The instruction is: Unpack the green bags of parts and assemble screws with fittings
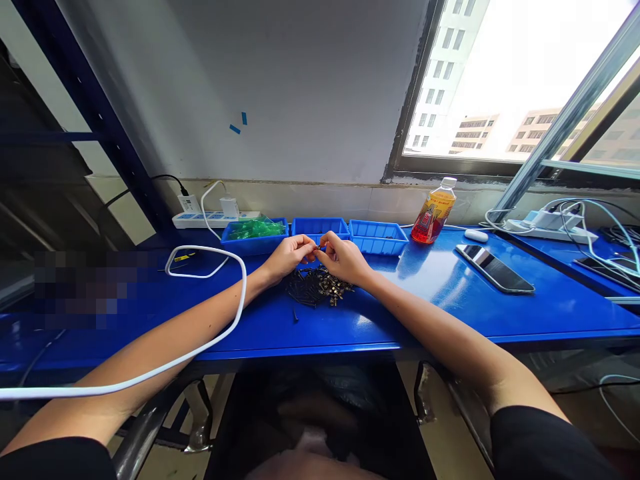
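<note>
My left hand (290, 257) and my right hand (344, 257) meet above the blue table (280, 331). Both have their fingers pinched around a small brassy piece (318, 248), mostly hidden between the fingertips. Just below lie a pile of dark screws (304, 288) and, against its right side, a heap of brass-coloured fittings (334, 287). One loose screw (295, 316) rests nearer the table's front edge. Behind my hands stand a blue bin with green bags (256, 229), a middle blue bin (320, 224) and a right blue bin (379, 239).
A bottle of red drink (434, 211) stands right of the bins, with a phone (495, 269) and a white case (476, 235) beyond it. A white cable (243, 287) loops over my left forearm. Power strips (215, 219) sit along the wall.
</note>
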### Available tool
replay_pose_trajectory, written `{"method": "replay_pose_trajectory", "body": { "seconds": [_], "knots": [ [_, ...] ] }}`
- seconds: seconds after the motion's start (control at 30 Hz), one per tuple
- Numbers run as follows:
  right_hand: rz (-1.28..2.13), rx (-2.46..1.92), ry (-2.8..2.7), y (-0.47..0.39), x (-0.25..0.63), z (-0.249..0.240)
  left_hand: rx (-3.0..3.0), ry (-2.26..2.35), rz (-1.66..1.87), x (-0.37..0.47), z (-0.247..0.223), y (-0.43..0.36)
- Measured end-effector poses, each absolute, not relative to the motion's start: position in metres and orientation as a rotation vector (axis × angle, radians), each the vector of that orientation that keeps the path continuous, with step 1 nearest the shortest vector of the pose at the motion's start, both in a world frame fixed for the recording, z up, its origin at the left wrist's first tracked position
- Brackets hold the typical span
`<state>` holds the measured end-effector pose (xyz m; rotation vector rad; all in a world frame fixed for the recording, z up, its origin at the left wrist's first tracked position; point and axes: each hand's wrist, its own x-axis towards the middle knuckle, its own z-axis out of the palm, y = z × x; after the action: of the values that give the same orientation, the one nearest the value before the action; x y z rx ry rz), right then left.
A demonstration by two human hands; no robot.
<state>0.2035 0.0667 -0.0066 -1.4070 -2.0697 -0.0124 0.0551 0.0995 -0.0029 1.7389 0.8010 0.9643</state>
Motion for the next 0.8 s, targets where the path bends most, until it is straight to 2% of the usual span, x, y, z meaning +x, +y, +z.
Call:
{"method": "replay_pose_trajectory", "body": {
  "seconds": [0.37, 0.8],
  "knots": [
    [-0.097, -1.515, -2.101, 0.0655, 0.202, -0.006, 1.901, 0.858, 0.975, 0.0548, -0.0065, 0.104],
    [-0.005, -1.339, -2.119, 0.0713, 0.2072, -0.0093, 1.908, 0.755, 0.925, 0.0522, -0.0043, 0.1045]
  ]
}}
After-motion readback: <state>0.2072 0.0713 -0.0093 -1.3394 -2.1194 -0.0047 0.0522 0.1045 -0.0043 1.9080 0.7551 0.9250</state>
